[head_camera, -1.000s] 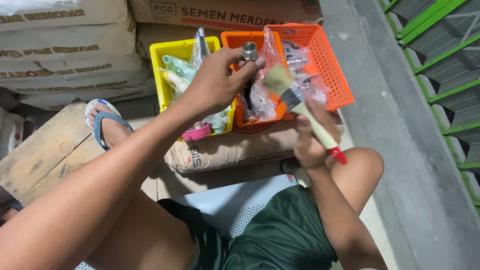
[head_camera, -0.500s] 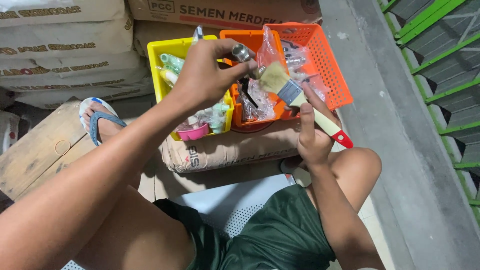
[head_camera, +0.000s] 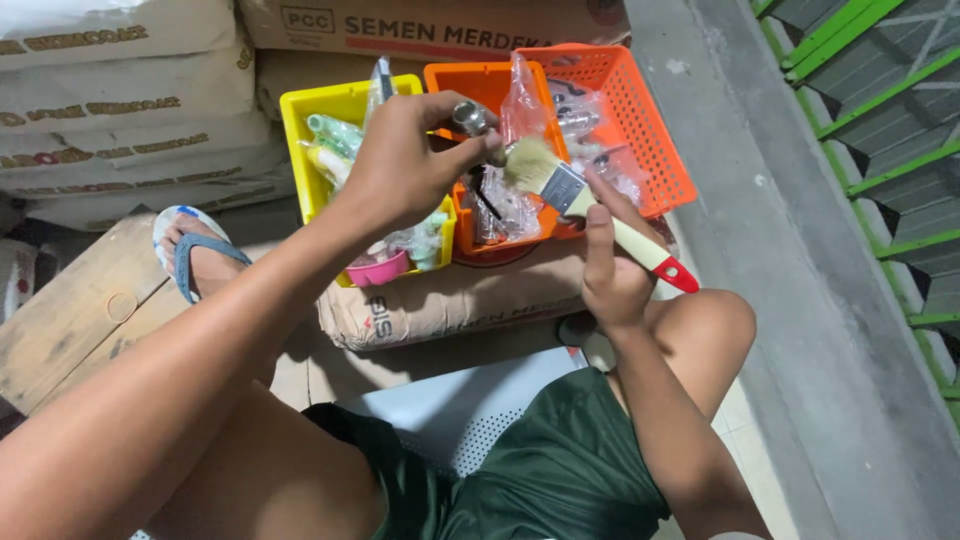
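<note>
Stacked paper sacks (head_camera: 120, 110) fill the background, and another sack (head_camera: 450, 300) lies flat in front of the seated person, carrying three small baskets; a grey concrete ledge (head_camera: 800, 300) runs down the right side beside green metal bars (head_camera: 880, 120). On the flat sack stand a yellow basket (head_camera: 310, 110) holding plastic-wrapped pieces and a pink cup (head_camera: 378, 270), an orange bin (head_camera: 480, 80) just beside it, and an orange mesh basket (head_camera: 650, 120) with clear bags of small metal parts; the three sit side by side, touching or nearly so. The left hand (head_camera: 400, 170) is raised over the baskets, its fingertips pinched on a small metal fitting (head_camera: 468, 118); the right hand (head_camera: 610, 270) is clenched around the cream, red-tipped handle of a paintbrush (head_camera: 570, 190), whose pale bristles point up and left and meet the fitting. A foot in a blue sandal (head_camera: 195, 255) rests on a wooden board (head_camera: 70, 310) at the left; dark green shorts (head_camera: 560, 470) cover the lap below.
</note>
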